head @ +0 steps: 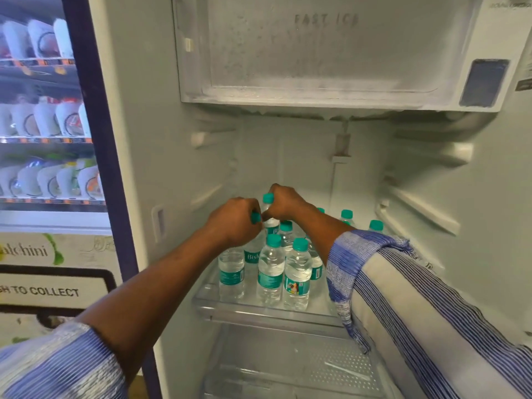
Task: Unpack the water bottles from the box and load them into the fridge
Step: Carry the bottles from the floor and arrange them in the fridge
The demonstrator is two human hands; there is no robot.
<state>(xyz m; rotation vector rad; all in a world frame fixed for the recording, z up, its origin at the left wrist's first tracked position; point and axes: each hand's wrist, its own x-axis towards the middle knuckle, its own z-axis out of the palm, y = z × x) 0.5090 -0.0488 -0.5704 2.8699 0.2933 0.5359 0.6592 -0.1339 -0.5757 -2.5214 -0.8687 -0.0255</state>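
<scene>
Both hands were deep inside the fridge (172,168), each closed around the neck of its own water bottle just above the glass shelf (259,309). The left hand (234,223) gripped a bottle (255,218) with only the teal cap poking out past its fingers. The right hand (285,204), touching it and slightly farther in, pinched a second bottle (270,224) under the cap. Both bottles hung roughly upright, long axis vertical, over the back left of the standing bottles (270,272), so setting them down probably called for a straight drop into gaps behind the front row. The right sleeve (374,254) hid much of the shelf's right side, though 3 more caps showed there. A frosted freezer compartment (316,53) sat overhead, a clear drawer (288,364) below, and a vending machine (43,110) stood to the left. The box was out of view.
</scene>
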